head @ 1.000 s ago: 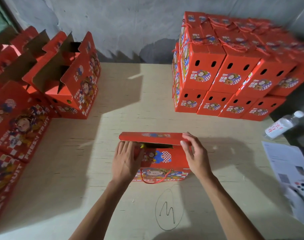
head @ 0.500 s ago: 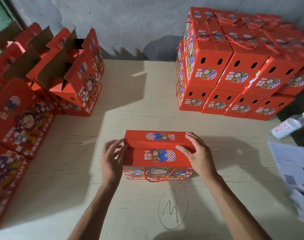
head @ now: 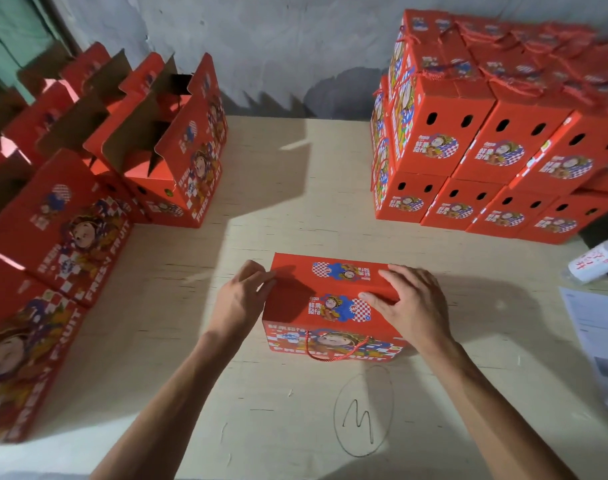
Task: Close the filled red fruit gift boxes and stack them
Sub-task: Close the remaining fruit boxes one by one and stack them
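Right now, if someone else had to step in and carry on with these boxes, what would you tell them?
Left hand pinches the left edge of the box in front; right hand lies flat on its right side, fingers pressing the lid.
Its lid looks folded down, rope handle hanging at the front.
Closed stack sits far right; open boxes wait far left.
Left: move this box to the stack, then close the rest.

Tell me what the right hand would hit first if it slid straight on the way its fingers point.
The right hand lies on the red box with fingers pointing left across its top. Going straight on, it would probably meet the left hand at the box's left edge first; the lid between them looks bare, though depth is hard to judge.
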Demonstrator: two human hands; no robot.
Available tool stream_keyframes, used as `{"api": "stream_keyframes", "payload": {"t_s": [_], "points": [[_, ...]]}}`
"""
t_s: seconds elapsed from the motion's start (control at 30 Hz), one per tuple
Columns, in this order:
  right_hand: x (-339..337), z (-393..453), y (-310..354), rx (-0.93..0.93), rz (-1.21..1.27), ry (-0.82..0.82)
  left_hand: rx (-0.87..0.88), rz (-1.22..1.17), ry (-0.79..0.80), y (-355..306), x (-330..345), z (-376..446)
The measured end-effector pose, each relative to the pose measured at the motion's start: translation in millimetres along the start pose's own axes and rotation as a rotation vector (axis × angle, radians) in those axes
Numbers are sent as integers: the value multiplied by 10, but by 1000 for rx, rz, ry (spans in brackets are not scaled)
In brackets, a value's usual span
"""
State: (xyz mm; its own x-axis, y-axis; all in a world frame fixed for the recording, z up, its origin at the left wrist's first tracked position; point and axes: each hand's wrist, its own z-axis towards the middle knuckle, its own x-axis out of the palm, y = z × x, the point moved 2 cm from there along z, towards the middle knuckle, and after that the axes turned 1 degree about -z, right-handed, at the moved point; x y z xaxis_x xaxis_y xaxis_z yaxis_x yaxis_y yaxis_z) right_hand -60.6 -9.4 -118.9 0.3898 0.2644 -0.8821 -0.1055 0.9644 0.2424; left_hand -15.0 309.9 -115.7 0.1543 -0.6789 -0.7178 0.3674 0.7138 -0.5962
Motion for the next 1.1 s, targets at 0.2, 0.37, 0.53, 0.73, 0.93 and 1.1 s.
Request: {"api": "stream_keyframes", "payload": {"t_s": [0.2, 0.37, 0.53, 0.73, 0.93, 1.1], "points": [[431, 350, 936, -246, 125, 10, -58, -21, -33, -51, 27, -61], [655, 379, 1408, -275, 90, -100, -90, 60, -103, -130, 73, -134], [652, 408, 1407, -478, -132, -145, -97, 110, -119, -105, 130, -188], [598, 457, 1314, -558, -34, -55, -25, 112, -113, 29, 123, -213], [507, 392, 1035, -493, 305, 99, 13, 111, -170, 20, 146, -121], [558, 354, 1057, -459, 360, 125, 221, 37, -99, -103, 205, -84]]}}
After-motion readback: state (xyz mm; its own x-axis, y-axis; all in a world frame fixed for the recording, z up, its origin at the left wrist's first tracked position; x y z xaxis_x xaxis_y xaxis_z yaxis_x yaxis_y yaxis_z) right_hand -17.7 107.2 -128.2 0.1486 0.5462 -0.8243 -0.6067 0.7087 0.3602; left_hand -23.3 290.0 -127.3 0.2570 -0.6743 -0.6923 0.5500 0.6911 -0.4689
